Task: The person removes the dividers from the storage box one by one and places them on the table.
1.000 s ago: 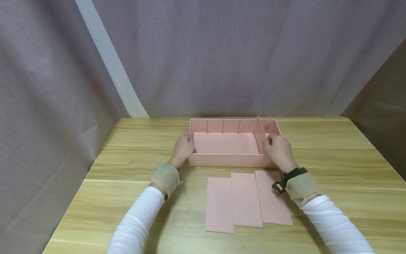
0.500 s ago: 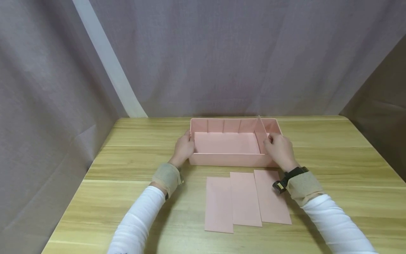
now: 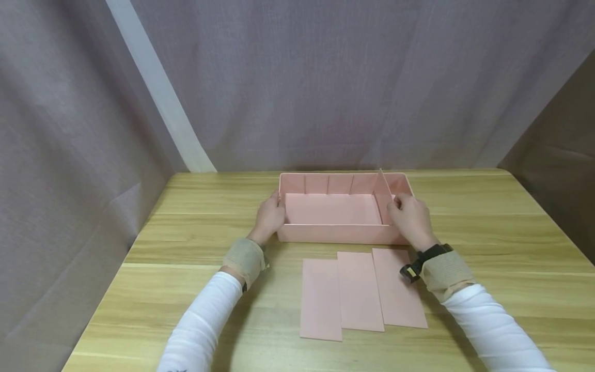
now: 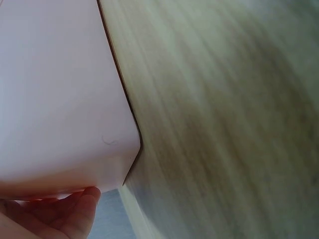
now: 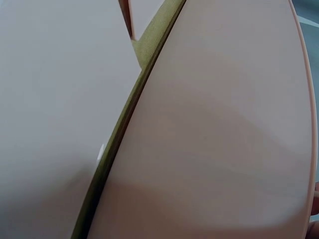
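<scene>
A pink rectangular box (image 3: pixel 341 234), with slots along its inner back wall, sits near the table's far edge. At its left end my left hand (image 3: pixel 269 214) grips the side wall; in the left wrist view the bent fingers (image 4: pixel 82 211) touch the box's end. My right hand (image 3: pixel 411 219) pinches a thin pink divider (image 3: pixel 382 195) that stands crosswise inside the box, toward the right end. The divider's top far corner rises above the back rim. My hand hides its near part. At the right wrist view's edge, fingertips (image 5: pixel 314 206) show past the box wall (image 5: pixel 214 124).
Three more flat pink dividers lie side by side on the wooden table (image 3: pixel 186 299) in front of the box: left (image 3: pixel 321 299), middle (image 3: pixel 360 292) and right (image 3: pixel 398 294). My right wrist hangs above the right one. A grey curtain (image 3: pixel 325 88) stands behind the table.
Almost nothing differs. The view has shifted slightly; both hands keep their places on the box and the divider, and the loose dividers lie as before.
</scene>
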